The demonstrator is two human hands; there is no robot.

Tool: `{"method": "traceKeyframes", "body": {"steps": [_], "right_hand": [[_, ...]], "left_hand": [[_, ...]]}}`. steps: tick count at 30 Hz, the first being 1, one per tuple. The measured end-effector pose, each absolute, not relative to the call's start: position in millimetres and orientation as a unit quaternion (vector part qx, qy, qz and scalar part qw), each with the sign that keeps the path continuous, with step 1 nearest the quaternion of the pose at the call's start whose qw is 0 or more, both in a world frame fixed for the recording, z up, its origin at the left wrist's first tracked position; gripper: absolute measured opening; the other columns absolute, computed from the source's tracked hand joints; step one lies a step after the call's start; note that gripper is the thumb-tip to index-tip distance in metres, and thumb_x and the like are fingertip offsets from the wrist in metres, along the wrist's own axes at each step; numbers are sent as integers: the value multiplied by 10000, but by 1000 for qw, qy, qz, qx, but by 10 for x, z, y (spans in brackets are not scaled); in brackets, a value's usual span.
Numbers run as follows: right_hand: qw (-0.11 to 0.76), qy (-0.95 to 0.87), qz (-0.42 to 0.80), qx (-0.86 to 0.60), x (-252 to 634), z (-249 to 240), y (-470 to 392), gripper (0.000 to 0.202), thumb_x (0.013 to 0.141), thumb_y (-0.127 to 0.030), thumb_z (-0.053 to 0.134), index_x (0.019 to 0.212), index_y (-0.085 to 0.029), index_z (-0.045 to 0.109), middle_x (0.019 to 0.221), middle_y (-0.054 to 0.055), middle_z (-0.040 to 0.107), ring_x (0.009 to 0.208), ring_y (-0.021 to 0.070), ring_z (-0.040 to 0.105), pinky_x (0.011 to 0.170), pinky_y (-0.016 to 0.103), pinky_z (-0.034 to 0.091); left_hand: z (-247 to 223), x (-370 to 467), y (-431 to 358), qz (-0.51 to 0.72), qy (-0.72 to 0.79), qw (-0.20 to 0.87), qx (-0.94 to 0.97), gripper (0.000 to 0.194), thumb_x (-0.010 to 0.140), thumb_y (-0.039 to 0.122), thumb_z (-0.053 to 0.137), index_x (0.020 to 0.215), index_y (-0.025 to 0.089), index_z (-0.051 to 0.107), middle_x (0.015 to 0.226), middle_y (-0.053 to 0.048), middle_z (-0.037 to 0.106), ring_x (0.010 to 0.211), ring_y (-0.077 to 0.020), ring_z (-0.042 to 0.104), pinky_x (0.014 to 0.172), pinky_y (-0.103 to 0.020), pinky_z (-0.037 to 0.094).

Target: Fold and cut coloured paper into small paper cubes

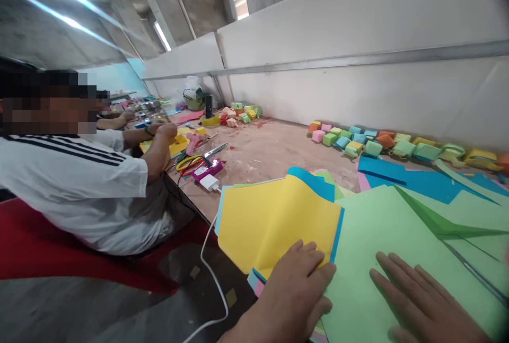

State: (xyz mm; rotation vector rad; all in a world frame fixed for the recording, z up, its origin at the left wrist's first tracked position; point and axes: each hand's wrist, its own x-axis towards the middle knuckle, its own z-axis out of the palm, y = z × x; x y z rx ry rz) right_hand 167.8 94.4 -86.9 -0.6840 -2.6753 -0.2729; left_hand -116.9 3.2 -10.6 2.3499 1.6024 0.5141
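Note:
My left hand rests on the lower right corner of a yellow paper sheet, fingers apart and slightly bent. The yellow sheet bulges in a soft ridge, with blue sheets showing at its edges. My right hand lies flat with fingers stretched out on a large light green sheet. A darker green paper flap is folded up at the far side of that sheet. To the right of my right hand is a thin metal blade-like tool, partly cut off by the frame edge.
Small coloured paper boxes line the wall. Blue paper lies behind the green sheet. Scissors, a pink glue gun and a power strip with a white plug sit at left. A co-worker handles yellow paper there.

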Motion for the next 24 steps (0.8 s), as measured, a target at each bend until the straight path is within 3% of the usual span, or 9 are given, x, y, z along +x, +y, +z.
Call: {"method": "traceKeyframes", "body": {"steps": [4,6,9,11,13,17,21,24], "right_hand": [[235,-937,-89,-243,1419,-724,898,637,921,-379,512,1514,-242,322,1579,92,305,1368,325,411,1113,481,322],[225,-951,-74,-197,1192,-646,886,642,910,-341,540,1506,-216,337,1570,92,326,1390,300,383,1128,451,323],[200,-966,-46,-155,868,-576,878,646,911,-303,533,1507,-163,326,1533,92,394,1388,249,392,1105,410,373],[191,-972,-47,-132,738,-555,879,628,900,-324,545,1484,-169,373,1505,66,440,1372,235,418,1080,405,399],[196,-971,-72,-120,691,-535,886,589,889,-326,556,1445,-175,436,1492,44,458,1367,229,425,1073,398,395],[222,-962,-111,-113,713,-481,901,536,902,-370,554,1395,-166,503,1468,27,484,1357,211,436,1074,366,365],[223,-962,-112,-114,717,-451,903,511,901,-360,554,1376,-175,525,1457,27,496,1341,213,457,1054,366,381],[213,-964,-105,-117,709,-451,901,525,898,-348,557,1390,-172,512,1466,30,484,1336,215,465,1049,373,398]], "left_hand": [[-128,-1194,-48,223,539,158,796,431,889,359,616,1243,143,498,1279,-178,605,1293,-306,496,1130,-503,351],[-103,-1175,-55,259,529,180,788,389,907,451,577,1145,145,549,1175,-165,657,1197,-291,576,1107,-483,386],[-20,-1167,-52,349,488,223,769,390,970,506,417,892,180,617,908,-91,711,916,-211,684,933,-349,530],[30,-1243,-82,424,494,214,729,413,989,482,375,852,189,632,853,-78,723,825,-179,695,780,-262,557],[35,-1416,-149,472,572,152,654,333,986,417,418,887,201,651,846,-64,734,797,-169,698,732,-246,545],[-142,-1960,-304,447,765,-50,461,254,923,397,513,832,196,639,800,-52,690,688,-184,646,645,-280,517],[-396,-2403,-314,328,825,-192,418,424,908,469,424,1025,139,664,977,-145,673,903,-290,613,834,-433,480],[-481,-2495,-230,246,846,-219,419,455,924,430,393,1061,119,695,1037,-166,642,999,-315,573,925,-471,424]]}}
